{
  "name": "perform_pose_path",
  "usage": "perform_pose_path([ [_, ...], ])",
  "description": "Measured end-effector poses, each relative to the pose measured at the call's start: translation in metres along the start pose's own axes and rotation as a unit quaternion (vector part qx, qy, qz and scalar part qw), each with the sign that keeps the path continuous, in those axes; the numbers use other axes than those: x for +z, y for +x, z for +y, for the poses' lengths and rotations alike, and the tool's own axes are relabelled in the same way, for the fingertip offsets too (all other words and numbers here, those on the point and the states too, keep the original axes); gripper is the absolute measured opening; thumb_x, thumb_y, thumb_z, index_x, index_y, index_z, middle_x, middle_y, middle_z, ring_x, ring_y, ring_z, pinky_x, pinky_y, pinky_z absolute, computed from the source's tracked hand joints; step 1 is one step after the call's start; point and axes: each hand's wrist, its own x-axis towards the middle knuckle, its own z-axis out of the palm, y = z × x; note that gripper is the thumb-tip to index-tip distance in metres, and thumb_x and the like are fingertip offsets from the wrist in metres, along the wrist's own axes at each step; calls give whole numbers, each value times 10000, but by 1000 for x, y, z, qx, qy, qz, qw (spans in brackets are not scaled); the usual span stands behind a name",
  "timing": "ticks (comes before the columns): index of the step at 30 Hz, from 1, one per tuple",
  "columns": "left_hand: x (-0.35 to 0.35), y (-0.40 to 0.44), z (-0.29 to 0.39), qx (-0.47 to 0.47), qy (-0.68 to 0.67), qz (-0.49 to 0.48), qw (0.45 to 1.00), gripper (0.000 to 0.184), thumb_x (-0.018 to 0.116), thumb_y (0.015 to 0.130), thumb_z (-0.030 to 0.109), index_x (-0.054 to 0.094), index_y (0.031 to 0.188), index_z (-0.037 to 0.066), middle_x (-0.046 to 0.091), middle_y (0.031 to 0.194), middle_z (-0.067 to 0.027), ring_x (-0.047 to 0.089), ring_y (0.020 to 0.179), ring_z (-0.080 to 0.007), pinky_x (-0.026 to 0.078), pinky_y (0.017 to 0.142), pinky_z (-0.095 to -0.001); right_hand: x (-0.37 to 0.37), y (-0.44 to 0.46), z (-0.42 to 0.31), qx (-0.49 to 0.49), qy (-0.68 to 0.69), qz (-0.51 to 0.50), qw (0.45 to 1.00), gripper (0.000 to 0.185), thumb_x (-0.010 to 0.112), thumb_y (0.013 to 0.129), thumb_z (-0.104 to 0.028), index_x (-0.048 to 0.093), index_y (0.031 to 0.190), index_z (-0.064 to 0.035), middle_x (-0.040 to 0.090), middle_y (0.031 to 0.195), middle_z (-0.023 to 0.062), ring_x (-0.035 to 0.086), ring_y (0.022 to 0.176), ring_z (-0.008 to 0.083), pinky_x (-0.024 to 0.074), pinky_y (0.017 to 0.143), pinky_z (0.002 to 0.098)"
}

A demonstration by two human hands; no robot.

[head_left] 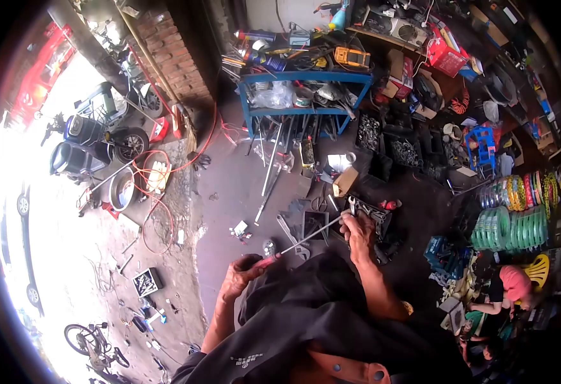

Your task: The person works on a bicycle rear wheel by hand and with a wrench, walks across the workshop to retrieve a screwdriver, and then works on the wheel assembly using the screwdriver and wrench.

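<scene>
My left hand (pixel 241 274) is closed round the red handle of a long screwdriver (pixel 307 239). Its thin metal shaft slants up to the right, and the tip end meets the fingers of my right hand (pixel 358 232). That hand is also closed, with the head of a wrench (pixel 352 204) sticking up above its fingers. How the shaft tip and the wrench touch is hidden by the fingers. Below and between the hands lie a dark square tray (pixel 315 225), a large adjustable wrench (pixel 284 228) and scissors (pixel 319 204) on the floor.
A blue metal rack (pixel 306 77) of tools stands ahead. Black bins (pixel 403 151) of small parts and coiled green hose (pixel 509 229) are to the right. An orange air hose (pixel 172 221) and a scooter (pixel 92 144) are at left. Another person (pixel 514 285) crouches at lower right.
</scene>
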Motion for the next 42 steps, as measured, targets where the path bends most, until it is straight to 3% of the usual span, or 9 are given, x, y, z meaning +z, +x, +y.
perform_pose_path([
  [4,-43,0,-3,3,-70,13,997,398,763,776,165,617,1075,-53,692,880,-107,581,702,-133,429,567,-248,-2,5,24,65,-75,-21,995,173,640,797,-231,646,809,-58,602,674,3,540,557,88,398,498,228],
  [11,-49,42,6,14,-184,44,982,332,754,791,151,613,1020,-43,682,864,-132,581,639,-157,468,585,-279,-33,-3,85,182,53,45,981,167,621,784,-211,629,814,-46,589,656,26,542,514,123,391,456,250],
  [20,-4,118,-42,15,83,50,995,250,660,812,100,625,1007,-52,627,784,-92,576,628,-144,473,505,-271,-206,-27,191,252,114,267,923,155,607,837,-242,567,777,-105,538,637,3,509,513,119,382,451,284],
  [23,46,144,-63,15,58,29,998,468,694,835,345,613,1007,-82,595,726,-76,577,602,-130,496,514,-256,-263,-78,224,249,130,296,913,160,588,861,-266,573,793,-122,541,652,-8,516,545,113,411,502,279],
  [27,118,185,-83,42,158,-52,985,445,630,883,377,634,1027,-44,609,820,-61,578,633,-127,481,514,-268,-305,-130,260,258,-17,278,925,168,556,866,-258,559,793,-108,500,683,-5,514,618,100,405,524,280],
  [29,145,210,-85,156,283,-156,933,526,536,912,459,697,1056,-20,605,974,-73,593,753,-132,501,562,-280,-322,-154,293,239,230,244,911,116,631,841,-236,592,838,-127,541,669,-7,484,514,97,386,450,222],
  [31,200,215,-58,-2,141,-109,984,277,662,840,177,647,1042,-11,627,797,-38,574,656,-146,472,597,-303,-330,-177,325,275,322,287,859,104,633,834,-213,576,851,-127,527,660,-5,462,484,93,346,410,206],
  [37,238,290,-101,-37,265,-130,955,762,671,843,272,291,1411,-64,631,887,-117,596,703,-141,495,555,-290,-294,-203,268,340,213,408,820,117,637,831,-186,541,871,-134,476,636,-20,445,469,78,320,388,195],
  [42,166,278,-121,-11,438,-109,892,443,659,802,146,493,1176,-22,592,709,-60,567,600,-137,463,493,-294,-302,-225,348,357,291,370,807,149,566,875,-301,511,821,-173,419,618,-38,406,472,82,280,393,212],
])
